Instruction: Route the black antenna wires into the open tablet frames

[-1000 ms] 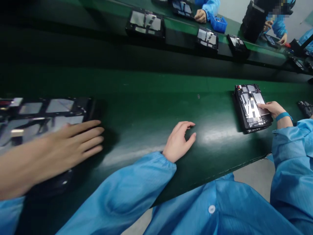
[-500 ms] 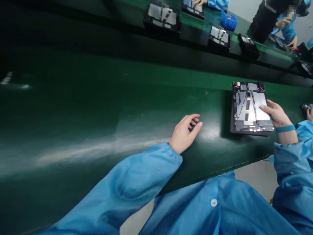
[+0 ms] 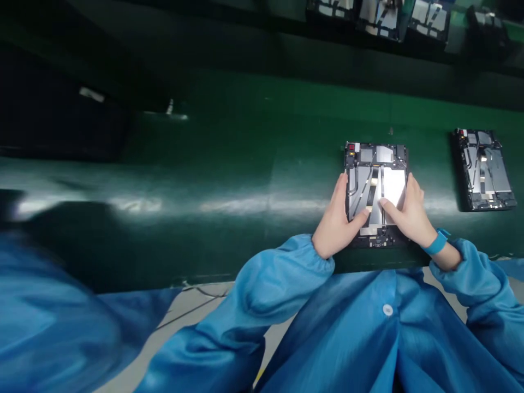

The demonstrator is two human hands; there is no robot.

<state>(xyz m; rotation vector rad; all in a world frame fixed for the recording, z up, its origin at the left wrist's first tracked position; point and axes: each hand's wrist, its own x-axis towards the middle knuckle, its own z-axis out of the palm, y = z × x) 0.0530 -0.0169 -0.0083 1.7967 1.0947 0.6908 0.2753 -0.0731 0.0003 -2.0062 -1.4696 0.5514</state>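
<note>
Between my hands is an opened tablet [image 3: 370, 191], its silver battery panels, ribbon cables and dark circuit boards facing up. My left hand [image 3: 340, 221] grips its left edge, with the thumb lying on the inner panels. On the opposite edge my right hand [image 3: 411, 215], with a blue band at the wrist, holds it the same way, thumb on the bright panel. The fingers under the tablet are hidden. Whether it rests on the green tabletop or is held just above it, I cannot tell.
A similar opened tablet [image 3: 487, 169] lies on the green tabletop [image 3: 245, 164] to the right. Several more opened tablets [image 3: 428, 21] line the raised shelf at the back. Another person's blue sleeve [image 3: 61, 322] is at the left. A dark block [image 3: 53, 109] stands at the far left.
The tablet in my right hand has moved left in front of me, and my left hand has taken hold of its other edge. The view has shifted left; another tablet now shows at right.
</note>
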